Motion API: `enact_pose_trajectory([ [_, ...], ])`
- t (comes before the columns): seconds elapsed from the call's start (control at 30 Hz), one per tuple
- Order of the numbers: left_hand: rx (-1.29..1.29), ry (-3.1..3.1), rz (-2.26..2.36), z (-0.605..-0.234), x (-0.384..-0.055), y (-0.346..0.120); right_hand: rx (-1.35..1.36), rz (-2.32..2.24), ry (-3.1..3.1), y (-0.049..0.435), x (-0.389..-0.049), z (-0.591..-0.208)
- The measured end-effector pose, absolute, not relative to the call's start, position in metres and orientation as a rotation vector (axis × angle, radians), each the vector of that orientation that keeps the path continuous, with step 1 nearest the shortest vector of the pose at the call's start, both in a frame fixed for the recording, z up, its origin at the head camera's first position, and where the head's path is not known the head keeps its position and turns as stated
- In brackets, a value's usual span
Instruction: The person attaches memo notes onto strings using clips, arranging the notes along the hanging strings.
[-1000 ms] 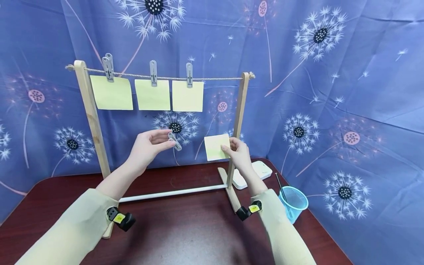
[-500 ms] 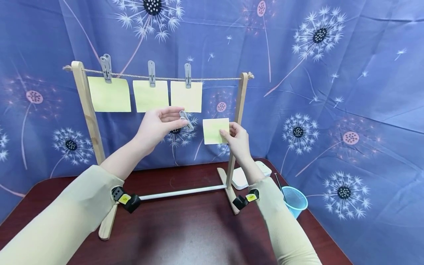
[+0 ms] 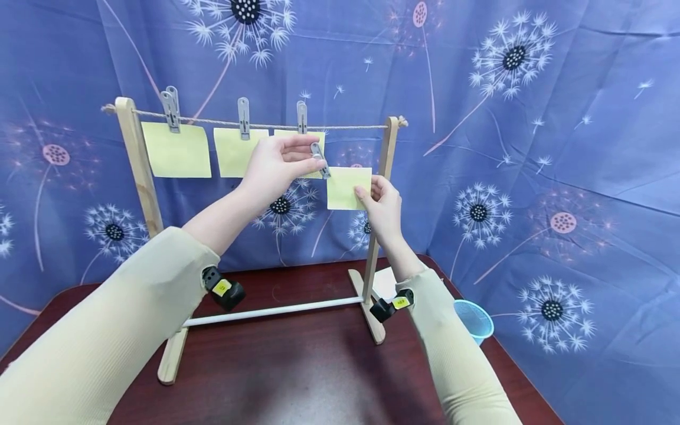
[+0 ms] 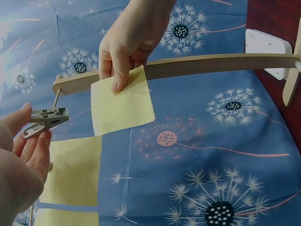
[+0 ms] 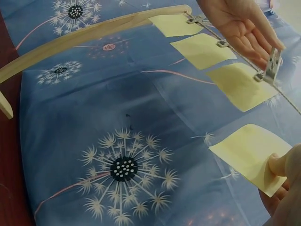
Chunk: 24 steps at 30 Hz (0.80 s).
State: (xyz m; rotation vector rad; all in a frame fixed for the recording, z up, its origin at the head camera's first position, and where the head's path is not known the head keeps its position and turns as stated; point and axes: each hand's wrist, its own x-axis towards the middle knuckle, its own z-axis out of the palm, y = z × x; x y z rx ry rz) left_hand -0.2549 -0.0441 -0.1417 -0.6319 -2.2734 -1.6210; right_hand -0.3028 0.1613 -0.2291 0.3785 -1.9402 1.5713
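My left hand [image 3: 278, 162] pinches a grey clothespin [image 3: 320, 160] between thumb and fingers, in front of the third hanging note. In the left wrist view the clothespin [image 4: 46, 121] points toward the paper in the other hand. My right hand [image 3: 385, 206] pinches a yellow sticky note [image 3: 347, 189] by its right edge, below the rope [image 3: 356, 127]. Three yellow notes hang from that rope under grey clothespins: the left note [image 3: 177, 153], the middle note [image 3: 236, 154] and the right note [image 5: 242, 87]. The left hand covers much of the right one in the head view.
A wooden stand carries the rope between a left post [image 3: 139, 165] and a right post [image 3: 386, 153], with a white crossbar [image 3: 276, 313] low down. A white flat object [image 3: 383, 283] and a blue mesh cup [image 3: 474, 321] stand on the dark red table [image 3: 276, 372] at right.
Both hands have risen toward the rope. The left hand has also moved right with the clothespin, which is now close to the note's upper left corner.
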Motion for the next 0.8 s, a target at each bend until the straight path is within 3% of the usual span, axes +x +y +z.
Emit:
enact_pose_trajectory([
  [0.8, -0.694, -2.168, -1.443, -0.087, -0.278, -0.007, 0.385, 1.57, -1.849, 0.144, -0.311, -0.193],
])
